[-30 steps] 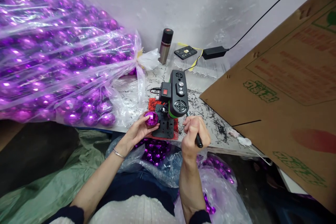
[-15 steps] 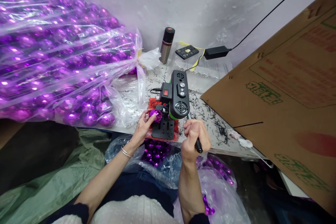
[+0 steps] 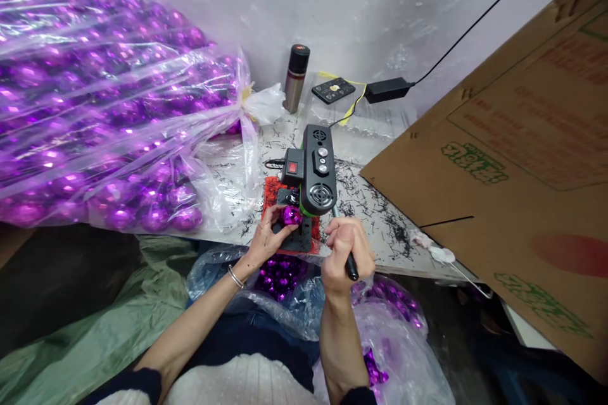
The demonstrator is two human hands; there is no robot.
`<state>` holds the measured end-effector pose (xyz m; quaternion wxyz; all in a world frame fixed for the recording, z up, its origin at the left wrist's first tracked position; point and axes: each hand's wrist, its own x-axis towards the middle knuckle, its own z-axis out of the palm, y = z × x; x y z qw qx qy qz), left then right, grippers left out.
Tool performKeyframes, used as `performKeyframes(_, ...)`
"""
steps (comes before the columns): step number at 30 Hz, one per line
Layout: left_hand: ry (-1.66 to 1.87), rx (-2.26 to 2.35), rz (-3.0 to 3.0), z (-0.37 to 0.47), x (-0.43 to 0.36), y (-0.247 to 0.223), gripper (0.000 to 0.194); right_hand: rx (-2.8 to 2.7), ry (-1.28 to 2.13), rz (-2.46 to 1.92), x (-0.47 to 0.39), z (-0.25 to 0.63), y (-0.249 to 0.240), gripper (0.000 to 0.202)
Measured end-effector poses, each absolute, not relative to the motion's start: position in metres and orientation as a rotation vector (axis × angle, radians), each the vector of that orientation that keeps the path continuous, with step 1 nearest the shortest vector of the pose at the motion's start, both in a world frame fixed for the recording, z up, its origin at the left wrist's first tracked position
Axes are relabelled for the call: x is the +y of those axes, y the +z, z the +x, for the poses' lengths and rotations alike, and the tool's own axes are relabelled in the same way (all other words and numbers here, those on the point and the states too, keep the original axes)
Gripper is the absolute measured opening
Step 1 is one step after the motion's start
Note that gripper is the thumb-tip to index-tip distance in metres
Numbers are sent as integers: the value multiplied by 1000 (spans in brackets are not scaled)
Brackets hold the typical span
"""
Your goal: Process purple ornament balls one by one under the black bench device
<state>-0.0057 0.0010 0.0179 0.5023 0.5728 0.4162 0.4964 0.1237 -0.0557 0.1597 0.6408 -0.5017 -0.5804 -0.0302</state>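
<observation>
A shiny purple ball ornament (image 3: 291, 216) is held between the thumb and fingers of my left hand (image 3: 270, 235), over the dark base plate (image 3: 299, 240) of a small black bench drill press (image 3: 319, 168). The drill head hides the spot where the ball faces the tool. My right hand (image 3: 349, 254) is closed around the black-ended lever handle (image 3: 352, 267) at the machine's right side. A red mat (image 3: 270, 191) lies under the base. A box with a red switch (image 3: 293, 167) is fixed to the machine's left.
A big clear bag of purple balls (image 3: 95, 107) fills the left. Behind stand a steel thermos (image 3: 295, 79), a dark phone-like slab (image 3: 333, 90) and a power adapter (image 3: 388, 89). A cardboard box (image 3: 498, 171) blocks the right. Black shavings (image 3: 399, 228) litter the table. Open bags of purple balls (image 3: 280, 278) sit below.
My left hand has moved the ball right, closer under the drill head. My right hand keeps its grip on the lever. The whole view has shifted slightly.
</observation>
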Motion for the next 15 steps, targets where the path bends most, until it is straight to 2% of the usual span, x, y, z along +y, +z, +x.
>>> performKeyframes(9, 1129, 1036, 1850, -25, 2, 16, 56, -1333, -91, -1161, -57, 125, 155, 36)
performKeyframes(15, 1123, 989, 1844, -15, 10, 18, 56, -1342, -83, -1125, -58, 125, 155, 34)
